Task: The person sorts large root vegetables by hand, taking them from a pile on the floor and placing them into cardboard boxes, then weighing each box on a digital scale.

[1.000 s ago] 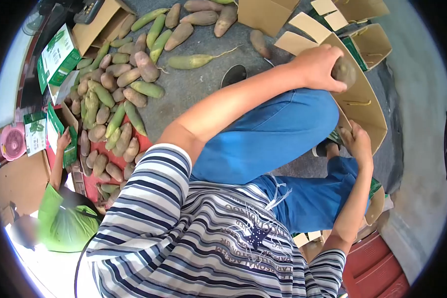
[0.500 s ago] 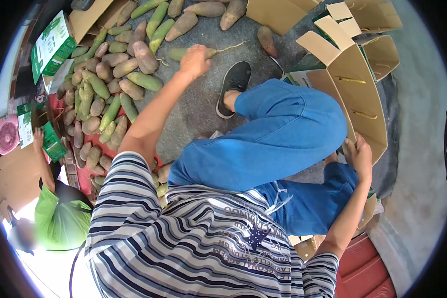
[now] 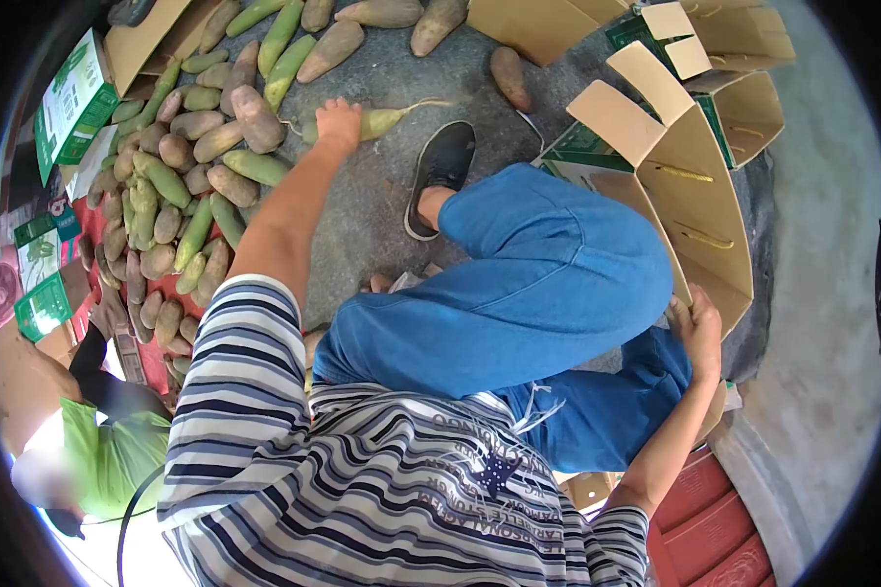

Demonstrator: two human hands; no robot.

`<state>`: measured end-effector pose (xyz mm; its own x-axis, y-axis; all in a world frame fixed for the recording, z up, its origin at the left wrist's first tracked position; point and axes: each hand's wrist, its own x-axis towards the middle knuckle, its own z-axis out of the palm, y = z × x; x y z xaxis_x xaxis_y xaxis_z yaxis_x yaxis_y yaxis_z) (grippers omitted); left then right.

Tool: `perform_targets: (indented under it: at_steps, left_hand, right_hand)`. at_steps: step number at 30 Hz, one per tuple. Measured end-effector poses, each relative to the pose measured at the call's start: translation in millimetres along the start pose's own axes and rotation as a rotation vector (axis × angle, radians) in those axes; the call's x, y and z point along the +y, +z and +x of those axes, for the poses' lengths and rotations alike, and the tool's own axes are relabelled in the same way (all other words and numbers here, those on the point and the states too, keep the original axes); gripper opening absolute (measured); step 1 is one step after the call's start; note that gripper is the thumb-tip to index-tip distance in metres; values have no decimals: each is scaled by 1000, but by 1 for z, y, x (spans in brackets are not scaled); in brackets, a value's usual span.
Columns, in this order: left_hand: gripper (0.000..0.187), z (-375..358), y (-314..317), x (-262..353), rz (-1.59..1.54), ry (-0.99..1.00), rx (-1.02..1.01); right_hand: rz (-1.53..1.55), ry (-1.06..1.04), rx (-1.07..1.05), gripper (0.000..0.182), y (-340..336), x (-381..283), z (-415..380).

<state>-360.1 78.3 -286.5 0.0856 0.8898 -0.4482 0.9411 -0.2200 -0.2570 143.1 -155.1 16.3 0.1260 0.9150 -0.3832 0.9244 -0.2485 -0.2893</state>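
Note:
My left hand (image 3: 338,124) is closed around a green radish (image 3: 380,121) on the dark ground, ahead of my shoe. The radish's long thin root points right, and my fingers cover part of its body. To the left of this hand lies a large heap of radishes (image 3: 194,178), some green, others brown with soil. My right hand (image 3: 697,325) pinches the near edge of an open cardboard box (image 3: 697,186) beside my knee. Yellow cord handles show on the box's inner wall, and its flaps stand up.
More open cardboard boxes (image 3: 751,108) stand at the upper right. A lone brown radish (image 3: 510,78) lies ahead of my shoe (image 3: 442,166). A green-and-white carton (image 3: 76,103) sits behind the heap. At the left, a person in a green shirt (image 3: 117,455) bends near a pink fan (image 3: 0,289).
The view has shifted a little. My left hand and the radish have moved slightly left and closer to me. My right hand stays on the box edge. The other person's arm has come down.

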Motion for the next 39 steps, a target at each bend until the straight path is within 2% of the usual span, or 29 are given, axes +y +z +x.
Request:
perform_targets:
  at_steps: [3,6,9,12,14,16,18,20,21,24,28,30,32,33,34,35,36,37,38,39]
  left_hand:
    - [48,-2,15,5,-66,16,74]
    - [48,-12,17,7,-128,-32,-3]
    - [44,-48,-23,16,-127,-100,-123]
    - [57,-63,-3,20,-129,7,6]
    - [57,-72,28,24,-252,54,-73]
    - [60,-95,32,29,-296,144,-105]
    - [60,-116,34,33,-494,135,-74]
    - [60,-126,32,37,-784,10,-18]
    - [59,-129,22,41,-930,-58,5]
    - [55,-122,-24,49,-1212,88,357]
    - [39,-133,-183,84,-1642,329,721]
    - [34,-157,-261,105,-1803,536,794]
    - [26,-181,-318,134,-1905,735,793]
    - [27,-191,-334,143,-1849,801,606]
    - [32,-184,-344,166,-1770,931,783]
    - [38,-187,-352,188,-1893,1038,714]
    - [35,-187,-354,197,-1826,1117,545]
    - [43,-188,-347,208,-1899,1072,310]
    - [47,-184,-336,209,-1630,939,493]
    - [44,-178,-322,206,-1600,863,557]
  right_hand:
    - [-24,18,-11,21,-1,-2,0]
    - [-7,25,-3,21,-1,-4,0]
    - [0,0,22,19,0,-4,-2]
    - [-44,-26,65,19,-1,-10,-5]
    - [-29,-55,68,19,0,-8,-4]
    - [-21,-64,73,20,0,-5,-6]
    - [-16,-69,77,21,1,0,-7]
    - [-34,-78,80,23,6,11,-6]
    - [-49,-73,77,24,6,12,-6]
    - [-69,-66,84,27,10,13,-8]
    - [-91,-59,88,28,10,13,-8]
    - [-95,-62,99,28,9,13,-7]
    - [-92,-88,117,28,9,11,-8]
    - [-88,-80,99,28,8,10,-7]
    - [-84,-72,79,28,7,8,-7]
    - [-82,-62,58,28,7,7,-6]
    - [-62,-74,69,28,9,7,-6]
    - [-43,-80,81,28,10,7,-6]
    - [-24,-80,93,27,11,10,-6]
    - [-53,-71,68,27,12,12,-5]
